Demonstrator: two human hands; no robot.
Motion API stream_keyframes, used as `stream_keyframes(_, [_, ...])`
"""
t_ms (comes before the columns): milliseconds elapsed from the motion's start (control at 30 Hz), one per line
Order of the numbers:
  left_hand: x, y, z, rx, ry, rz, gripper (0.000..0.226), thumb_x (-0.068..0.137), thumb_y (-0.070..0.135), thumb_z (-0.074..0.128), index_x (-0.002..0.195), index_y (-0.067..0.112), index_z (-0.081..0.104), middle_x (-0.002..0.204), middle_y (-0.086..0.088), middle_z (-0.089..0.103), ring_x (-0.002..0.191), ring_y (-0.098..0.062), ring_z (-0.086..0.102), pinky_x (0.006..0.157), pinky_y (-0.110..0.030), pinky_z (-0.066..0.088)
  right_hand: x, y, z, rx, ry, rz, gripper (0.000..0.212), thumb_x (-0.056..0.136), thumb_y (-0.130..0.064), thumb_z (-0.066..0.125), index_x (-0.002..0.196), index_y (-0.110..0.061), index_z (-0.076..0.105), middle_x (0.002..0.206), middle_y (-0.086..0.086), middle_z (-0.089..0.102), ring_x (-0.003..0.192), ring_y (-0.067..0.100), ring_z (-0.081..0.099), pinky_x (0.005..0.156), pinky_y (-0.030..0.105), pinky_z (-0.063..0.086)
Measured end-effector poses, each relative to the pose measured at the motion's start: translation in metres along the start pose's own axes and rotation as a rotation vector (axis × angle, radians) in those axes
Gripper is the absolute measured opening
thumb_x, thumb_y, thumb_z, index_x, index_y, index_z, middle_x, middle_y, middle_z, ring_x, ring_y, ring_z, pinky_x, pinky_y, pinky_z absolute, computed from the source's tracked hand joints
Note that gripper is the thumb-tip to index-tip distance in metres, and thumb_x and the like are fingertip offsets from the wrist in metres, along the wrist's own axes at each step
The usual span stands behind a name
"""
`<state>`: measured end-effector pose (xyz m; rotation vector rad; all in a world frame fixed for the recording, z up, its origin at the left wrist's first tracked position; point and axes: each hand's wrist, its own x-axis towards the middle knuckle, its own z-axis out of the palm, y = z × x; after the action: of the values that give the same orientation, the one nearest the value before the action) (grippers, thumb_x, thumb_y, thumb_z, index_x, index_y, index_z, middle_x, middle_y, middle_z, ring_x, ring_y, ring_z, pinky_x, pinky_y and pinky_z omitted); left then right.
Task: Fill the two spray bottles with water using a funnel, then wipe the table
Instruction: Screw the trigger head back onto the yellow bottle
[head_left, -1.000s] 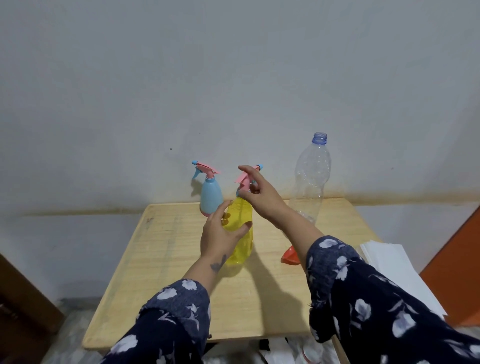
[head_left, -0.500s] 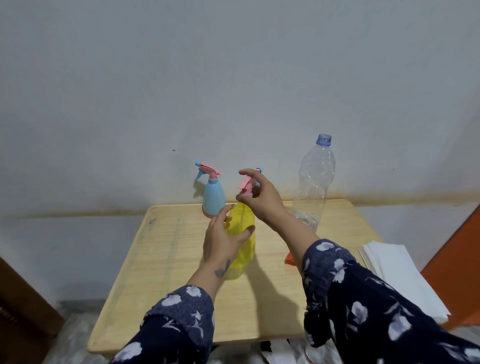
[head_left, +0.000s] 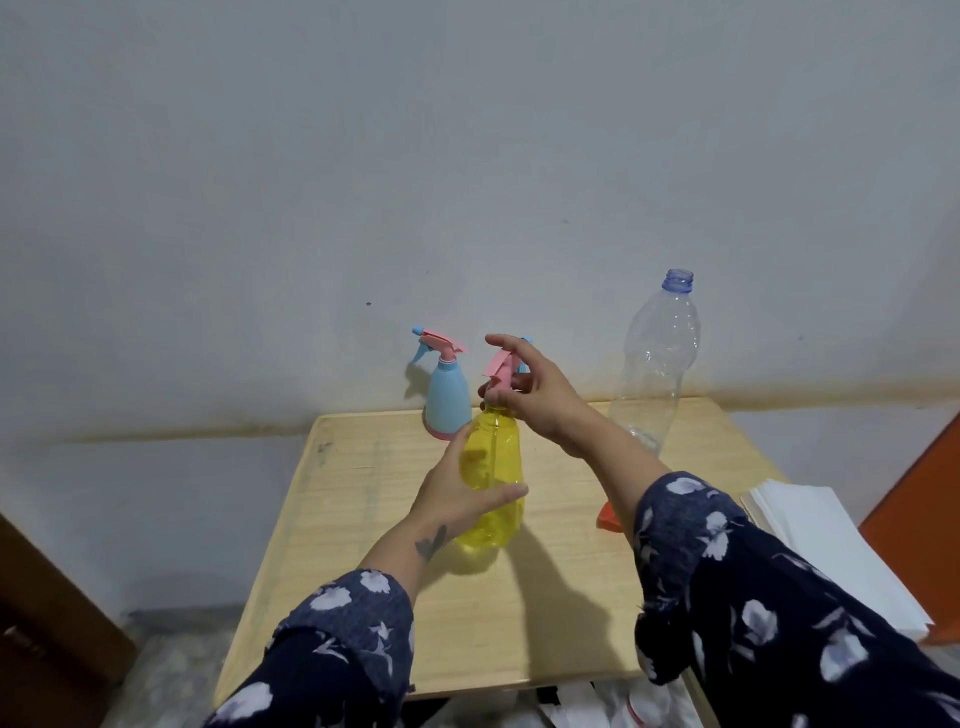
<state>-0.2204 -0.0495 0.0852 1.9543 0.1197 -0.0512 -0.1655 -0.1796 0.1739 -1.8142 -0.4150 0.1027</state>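
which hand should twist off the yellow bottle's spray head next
Right. The right hand already grips the pink spray head at its collar, while the left hand wraps the yellow bottle body, well placed to brace it.

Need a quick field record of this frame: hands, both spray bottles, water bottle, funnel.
left hand: grips yellow spray bottle body
right hand: fingers curled on the pink spray head
blue spray bottle: upright at table rear, head on, untouched
clear water bottle: upright, uncapped, nearly empty
orange funnel: on table, mostly hidden by right arm
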Motion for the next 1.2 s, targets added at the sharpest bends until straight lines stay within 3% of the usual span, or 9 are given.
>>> stream_keyframes(100, [-0.003,0.002,0.000,0.124,0.088,-0.013,0.097,0.059,0.059,0.082,0.140,0.043,0.030,0.122,0.014,0.058,0.110,-0.015,0.057,0.091,-0.039,0.051,-0.001,0.003,0.016,-0.055,0.092,-0.025,0.059,0.084,0.005,0.057,0.128,-0.034,0.053,0.102,0.015,0.066,0.092,0.022,0.067,0.092,0.040,0.055])
stream_keyframes(200, [-0.005,0.001,0.003,0.208,0.207,-0.033,0.092,0.062,0.064,0.078,0.137,0.044,0.030,0.119,0.012,0.061,0.108,-0.018,0.060,0.086,-0.039,0.052,0.000,0.005,0.028,-0.093,0.137,-0.025,0.063,0.086,0.000,0.055,0.138,-0.035,0.045,0.100,0.009,0.067,0.092,0.020,0.067,0.091,0.035,0.054])
stream_keyframes(367, [-0.008,-0.002,0.002,0.271,0.248,-0.041,0.086,0.064,0.069,0.073,0.134,0.043,0.031,0.121,0.008,0.062,0.107,-0.024,0.061,0.081,-0.040,0.054,-0.001,0.017,0.043,-0.229,0.256,0.071,0.074,0.093,-0.033,0.056,0.151,-0.040,0.010,0.116,0.014,0.045,0.095,0.027,0.054,0.083,0.032,0.043])
stream_keyframes(500, [-0.021,-0.009,0.012,0.420,0.173,-0.002,0.091,0.066,0.071,0.068,0.140,0.039,0.026,0.125,0.006,0.059,0.111,-0.024,0.060,0.080,-0.037,0.051,-0.008,0.035,0.048,-0.145,0.285,0.130,0.074,0.097,-0.041,0.046,0.151,-0.040,-0.006,0.143,0.009,0.034,0.118,0.030,0.049,0.100,0.036,0.040])
stream_keyframes(600, [-0.035,-0.020,0.012,0.494,0.082,0.117,0.083,0.072,0.078,0.055,0.141,0.042,0.026,0.129,0.010,0.059,0.113,-0.021,0.060,0.082,-0.037,0.050,-0.024,0.040,0.044,-0.137,0.297,0.067,0.063,0.101,-0.040,0.039,0.153,-0.033,0.005,0.159,-0.005,0.021,0.133,0.014,0.038,0.107,0.031,0.034])
stream_keyframes(733, [-0.047,-0.039,-0.010,0.577,-0.047,0.119,0.049,0.094,0.066,0.031,0.135,0.040,0.041,0.120,0.011,0.065,0.106,-0.016,0.062,0.085,-0.034,0.050,-0.053,0.054,0.026,-0.132,0.328,0.143,0.049,0.100,-0.042,0.039,0.146,-0.034,0.025,0.135,0.010,0.053,0.113,0.028,0.057,0.101,0.048,0.045])
stream_keyframes(833, [-0.054,-0.056,-0.024,0.696,-0.085,-0.050,0.033,0.097,0.044,0.044,0.127,0.033,0.053,0.121,0.011,0.063,0.108,-0.016,0.059,0.086,-0.031,0.048,-0.087,0.074,0.018,-0.226,0.224,0.201,0.041,0.099,-0.045,0.040,0.138,-0.032,0.037,0.109,0.007,0.061,0.102,0.030,0.062,0.092,0.046,0.050])
stream_keyframes(1033, [-0.092,-0.064,-0.006,0.769,-0.115,-0.167,0.035,0.095,0.033,0.042,0.127,0.033,0.054,0.126,0.007,0.060,0.112,-0.020,0.057,0.082,-0.029,0.043,-0.170,0.118,0.014,-0.314,0.059,0.280,0.037,0.099,-0.045,0.040,0.131,-0.029,0.045,0.109,0.003,0.065,0.091,0.019,0.066,0.083,0.031,0.047])
stream_keyframes(1200, [-0.122,-0.068,0.011,0.760,-0.149,-0.218,0.035,0.093,0.034,0.043,0.126,0.033,0.054,0.128,0.005,0.059,0.111,-0.020,0.057,0.093,-0.034,0.048,-0.218,0.133,0.003,-0.323,0.029,0.304,0.036,0.098,-0.049,0.038,0.130,-0.033,0.045,0.117,0.002,0.064,0.097,0.021,0.065,0.091,0.035,0.048])
